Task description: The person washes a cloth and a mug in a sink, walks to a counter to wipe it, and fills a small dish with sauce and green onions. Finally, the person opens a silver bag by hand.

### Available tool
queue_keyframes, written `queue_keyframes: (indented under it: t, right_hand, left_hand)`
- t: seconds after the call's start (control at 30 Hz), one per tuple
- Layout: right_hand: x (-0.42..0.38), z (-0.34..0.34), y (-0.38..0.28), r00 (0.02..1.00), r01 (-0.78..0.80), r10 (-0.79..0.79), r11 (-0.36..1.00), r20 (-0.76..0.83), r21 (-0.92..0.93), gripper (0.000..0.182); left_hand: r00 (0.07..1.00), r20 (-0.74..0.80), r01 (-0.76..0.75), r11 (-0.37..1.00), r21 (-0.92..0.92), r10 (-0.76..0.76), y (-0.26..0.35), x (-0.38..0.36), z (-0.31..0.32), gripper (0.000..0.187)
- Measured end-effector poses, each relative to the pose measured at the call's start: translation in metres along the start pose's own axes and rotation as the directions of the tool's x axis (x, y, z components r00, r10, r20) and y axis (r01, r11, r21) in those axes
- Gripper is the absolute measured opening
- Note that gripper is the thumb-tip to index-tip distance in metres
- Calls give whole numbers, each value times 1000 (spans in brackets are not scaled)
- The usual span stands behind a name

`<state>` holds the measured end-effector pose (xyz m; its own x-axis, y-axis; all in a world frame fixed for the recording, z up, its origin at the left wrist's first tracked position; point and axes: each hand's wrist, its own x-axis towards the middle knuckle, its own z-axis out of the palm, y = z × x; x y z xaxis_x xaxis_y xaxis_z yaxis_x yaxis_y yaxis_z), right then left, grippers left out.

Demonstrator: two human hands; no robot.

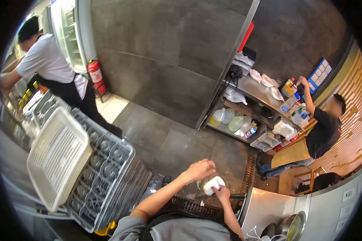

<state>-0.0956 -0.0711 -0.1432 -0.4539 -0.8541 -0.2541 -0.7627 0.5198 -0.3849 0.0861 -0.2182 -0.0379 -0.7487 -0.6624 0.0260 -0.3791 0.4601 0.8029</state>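
Low in the middle of the head view, my right hand (221, 193) is closed on a small white object (214, 185), which looks like a cloth or a roll of paper. My left hand (200, 169) is raised just up and to the left of it, apart from it, with the fingers bent. Whether anything is between those fingers is too small to tell. Both hands are in front of my body, above the dark floor.
Glass racks (104, 160) with a white basket (60, 156) stand at left. A steel counter (267, 207) holds a metal bowl (295, 225) at lower right. Shelves (265, 96) and a person (326, 132) are at right; another person (54, 60) is upper left, near an extinguisher (95, 75).
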Motion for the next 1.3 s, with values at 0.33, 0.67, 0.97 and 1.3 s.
queue_keyframes:
  t: [0.33,0.67,0.97,1.3]
  right_hand:
    - [101,82,77,837,-200,360,903,413,-381,57]
    - [93,128,130,671,-535,536,829,512,-166,40]
    - [328,118,75,813,-479,468,876,348,-57,28]
    - [633,70,-204,936,193,-150,975,320,-108,49]
  left_hand:
    - [982,170,113,981,-157,-86,-73,150,-126,27]
    - [933,240,208,948,242,-267,-269,221,-111,25]
    - [767,423,387,874,295,-482,-479,196,-118,23]
    - [697,331,640,760,116,-637,-517,299,-187,27]
